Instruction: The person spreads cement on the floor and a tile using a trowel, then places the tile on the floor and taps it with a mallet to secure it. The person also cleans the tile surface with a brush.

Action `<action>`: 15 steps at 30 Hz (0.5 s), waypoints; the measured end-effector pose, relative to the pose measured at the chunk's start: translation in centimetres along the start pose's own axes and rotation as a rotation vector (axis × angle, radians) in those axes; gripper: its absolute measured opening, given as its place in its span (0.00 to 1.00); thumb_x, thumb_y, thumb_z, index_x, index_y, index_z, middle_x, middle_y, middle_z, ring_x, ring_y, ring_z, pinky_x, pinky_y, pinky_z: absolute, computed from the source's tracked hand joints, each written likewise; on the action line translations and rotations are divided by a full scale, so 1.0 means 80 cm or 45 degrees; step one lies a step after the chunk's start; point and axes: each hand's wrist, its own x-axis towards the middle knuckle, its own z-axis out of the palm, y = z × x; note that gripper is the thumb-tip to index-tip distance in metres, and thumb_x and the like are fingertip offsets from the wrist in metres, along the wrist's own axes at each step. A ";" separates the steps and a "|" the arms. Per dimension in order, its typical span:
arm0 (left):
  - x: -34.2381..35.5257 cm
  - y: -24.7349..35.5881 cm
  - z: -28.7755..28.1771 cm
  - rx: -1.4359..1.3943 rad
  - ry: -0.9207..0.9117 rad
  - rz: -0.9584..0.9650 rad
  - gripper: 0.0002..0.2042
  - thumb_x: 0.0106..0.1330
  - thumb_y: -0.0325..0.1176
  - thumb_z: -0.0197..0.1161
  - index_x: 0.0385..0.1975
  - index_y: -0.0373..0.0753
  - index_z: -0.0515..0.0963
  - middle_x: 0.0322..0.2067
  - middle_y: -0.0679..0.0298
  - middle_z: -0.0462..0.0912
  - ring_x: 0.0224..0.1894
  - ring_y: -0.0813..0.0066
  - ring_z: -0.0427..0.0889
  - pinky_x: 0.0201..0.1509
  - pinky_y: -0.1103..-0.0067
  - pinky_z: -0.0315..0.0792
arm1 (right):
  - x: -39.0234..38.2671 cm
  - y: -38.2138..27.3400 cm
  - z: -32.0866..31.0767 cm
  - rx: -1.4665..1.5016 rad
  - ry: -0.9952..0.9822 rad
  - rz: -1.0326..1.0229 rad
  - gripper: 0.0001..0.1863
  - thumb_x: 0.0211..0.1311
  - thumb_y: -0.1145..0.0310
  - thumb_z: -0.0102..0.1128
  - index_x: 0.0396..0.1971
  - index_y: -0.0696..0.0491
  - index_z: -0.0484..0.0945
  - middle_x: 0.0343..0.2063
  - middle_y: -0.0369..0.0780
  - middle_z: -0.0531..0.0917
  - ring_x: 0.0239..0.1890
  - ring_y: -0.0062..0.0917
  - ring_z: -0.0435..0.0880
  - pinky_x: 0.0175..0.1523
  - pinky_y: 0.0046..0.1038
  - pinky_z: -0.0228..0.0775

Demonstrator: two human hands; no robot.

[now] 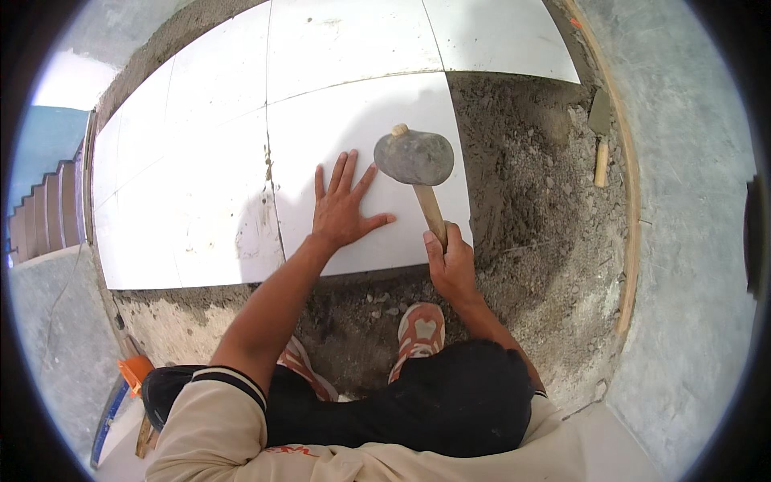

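Observation:
My left hand (pixel 344 204) lies on a large white floor tile (pixel 353 120), its fingers spread apart. In my right hand (pixel 454 261) is the wooden handle of a rubber mallet (pixel 414 157), gripped near its lower part. The mallet's dark grey head appears over the right part of the same tile, to the right of my left fingers. Whether the head touches the tile cannot be told from this view. Grey mortar (pixel 526 161) lies along the tile's right edge, and more of it shows below the front edge.
A trowel (pixel 600 136) with a wooden handle rests on the mortar at the right, beside a long wooden strip (pixel 630 241). More white tiles (pixel 185 177) extend left and far. Grey walls flank both sides. An orange object (pixel 136 372) and blue tool (pixel 110 422) sit lower left.

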 end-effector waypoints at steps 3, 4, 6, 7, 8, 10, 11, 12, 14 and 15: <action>0.002 0.003 -0.008 -0.003 -0.058 -0.085 0.55 0.57 0.81 0.63 0.82 0.54 0.61 0.84 0.52 0.47 0.87 0.55 0.40 0.85 0.46 0.26 | 0.031 -0.023 -0.002 0.025 0.074 -0.159 0.21 0.79 0.56 0.61 0.51 0.62 0.75 0.29 0.55 0.85 0.32 0.55 0.88 0.36 0.43 0.79; 0.006 0.005 -0.011 -0.008 -0.077 -0.094 0.55 0.57 0.80 0.64 0.82 0.54 0.61 0.84 0.51 0.47 0.87 0.54 0.40 0.85 0.46 0.26 | 0.042 -0.026 -0.006 0.022 0.105 -0.223 0.21 0.79 0.56 0.61 0.51 0.62 0.75 0.29 0.55 0.85 0.32 0.55 0.89 0.36 0.43 0.80; 0.012 0.011 -0.013 -0.050 -0.068 -0.082 0.55 0.56 0.79 0.66 0.81 0.53 0.63 0.83 0.49 0.49 0.86 0.51 0.41 0.85 0.45 0.27 | 0.052 -0.005 -0.001 -0.036 0.095 -0.210 0.21 0.78 0.58 0.62 0.52 0.64 0.74 0.28 0.55 0.85 0.32 0.55 0.89 0.36 0.43 0.80; 0.012 0.012 -0.013 -0.069 -0.051 -0.073 0.55 0.55 0.78 0.67 0.80 0.52 0.63 0.82 0.47 0.50 0.86 0.49 0.42 0.85 0.45 0.28 | 0.060 -0.002 0.001 -0.065 0.088 -0.203 0.21 0.78 0.59 0.62 0.52 0.64 0.73 0.28 0.55 0.85 0.32 0.55 0.89 0.36 0.43 0.81; 0.012 0.013 -0.013 -0.088 -0.036 -0.063 0.55 0.55 0.77 0.68 0.80 0.50 0.64 0.82 0.46 0.51 0.86 0.47 0.42 0.84 0.44 0.29 | 0.071 0.002 0.002 -0.171 -0.003 -0.079 0.21 0.77 0.60 0.63 0.52 0.65 0.73 0.27 0.55 0.85 0.31 0.56 0.89 0.36 0.44 0.81; 0.013 0.011 -0.015 -0.076 -0.047 -0.082 0.55 0.55 0.78 0.67 0.80 0.52 0.64 0.82 0.47 0.51 0.86 0.48 0.43 0.84 0.43 0.29 | 0.094 0.001 0.003 -0.385 -0.189 0.165 0.21 0.75 0.62 0.65 0.52 0.65 0.72 0.26 0.55 0.85 0.31 0.57 0.89 0.35 0.45 0.80; 0.012 0.010 -0.016 -0.063 -0.064 -0.102 0.54 0.55 0.79 0.66 0.80 0.54 0.64 0.83 0.48 0.51 0.86 0.50 0.43 0.84 0.44 0.28 | 0.096 -0.005 0.002 -0.249 -0.125 0.071 0.21 0.76 0.62 0.65 0.52 0.65 0.72 0.26 0.54 0.85 0.30 0.57 0.89 0.35 0.45 0.80; 0.013 0.007 -0.016 -0.050 -0.081 -0.122 0.54 0.56 0.80 0.64 0.80 0.55 0.65 0.83 0.49 0.50 0.86 0.52 0.42 0.84 0.44 0.26 | 0.091 -0.016 -0.002 -0.111 -0.061 -0.023 0.21 0.76 0.62 0.65 0.52 0.65 0.72 0.26 0.54 0.85 0.30 0.57 0.88 0.35 0.46 0.80; 0.015 0.006 -0.014 -0.050 -0.098 -0.115 0.54 0.56 0.80 0.65 0.80 0.55 0.65 0.83 0.49 0.50 0.86 0.52 0.43 0.84 0.44 0.27 | 0.080 -0.018 -0.003 0.020 0.012 -0.133 0.21 0.76 0.62 0.65 0.52 0.65 0.72 0.27 0.54 0.85 0.30 0.57 0.88 0.34 0.46 0.80; 0.015 0.005 -0.013 -0.050 -0.105 -0.111 0.53 0.56 0.80 0.65 0.80 0.56 0.65 0.83 0.49 0.51 0.86 0.52 0.44 0.84 0.44 0.27 | 0.076 -0.007 0.001 0.019 0.020 -0.161 0.21 0.76 0.61 0.65 0.52 0.64 0.72 0.27 0.55 0.85 0.31 0.57 0.89 0.34 0.46 0.81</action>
